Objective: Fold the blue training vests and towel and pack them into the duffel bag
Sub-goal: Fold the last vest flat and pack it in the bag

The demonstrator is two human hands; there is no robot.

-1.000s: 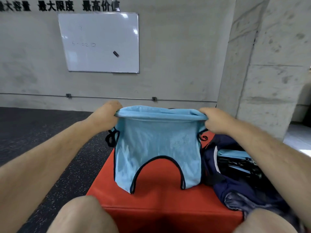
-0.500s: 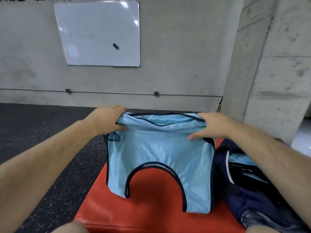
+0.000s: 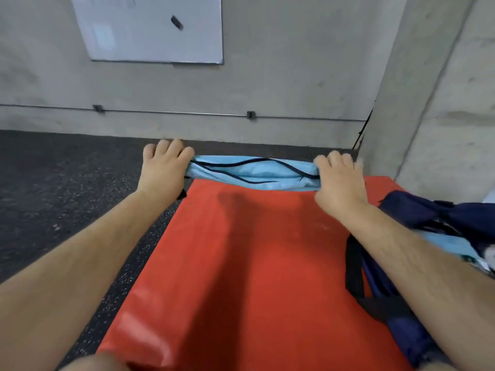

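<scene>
A light blue training vest (image 3: pixel 254 173) with dark trim is stretched as a narrow band at the far edge of the red mat (image 3: pixel 254 263). My left hand (image 3: pixel 163 167) grips its left end and my right hand (image 3: pixel 337 178) grips its right end, fingers curled over the cloth. Most of the vest hangs out of sight beyond the mat's far edge. The navy duffel bag (image 3: pixel 417 218) lies open on the mat at the right, under my right forearm, with light blue cloth (image 3: pixel 450 243) inside it.
A black bag strap (image 3: pixel 356 274) loops onto the mat near my right forearm. Dark speckled floor (image 3: pixel 67 196) lies to the left. A concrete wall with a whiteboard (image 3: pixel 150 28) stands ahead, and a concrete pillar (image 3: pixel 428 103) rises at the right.
Both hands carried the vest from hanging in front of me out to the mat's far edge, so only its top band shows. My head has tilted down.
</scene>
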